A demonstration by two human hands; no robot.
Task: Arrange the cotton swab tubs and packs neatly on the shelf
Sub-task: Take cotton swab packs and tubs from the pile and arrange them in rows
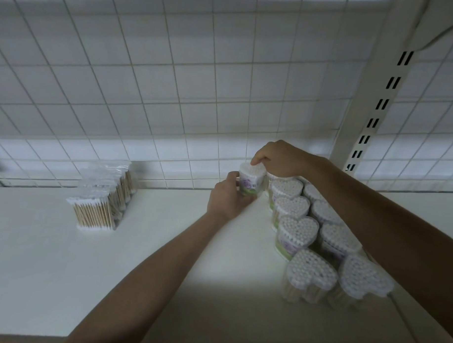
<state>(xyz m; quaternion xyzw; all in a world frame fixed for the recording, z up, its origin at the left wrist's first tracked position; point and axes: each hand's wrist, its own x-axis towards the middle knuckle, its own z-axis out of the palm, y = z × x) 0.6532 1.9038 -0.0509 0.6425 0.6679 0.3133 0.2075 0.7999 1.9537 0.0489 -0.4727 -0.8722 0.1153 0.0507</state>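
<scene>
Head view has us holding the upright tub (250, 181) at the back of the shelf (114, 257), left hand (227, 197) curled round its side, right hand (277, 159) pinching its top, the tub row (298, 226) just at its 4 o'clock.

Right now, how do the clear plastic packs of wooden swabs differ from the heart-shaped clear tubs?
The packs are flat-sided bags; the tubs are heart-shaped. Packs stand in one row on the left; tubs in two on the right. Tubs carry green-purple labels; packs show none. Both hold upright white-tipped wooden swabs.
</scene>
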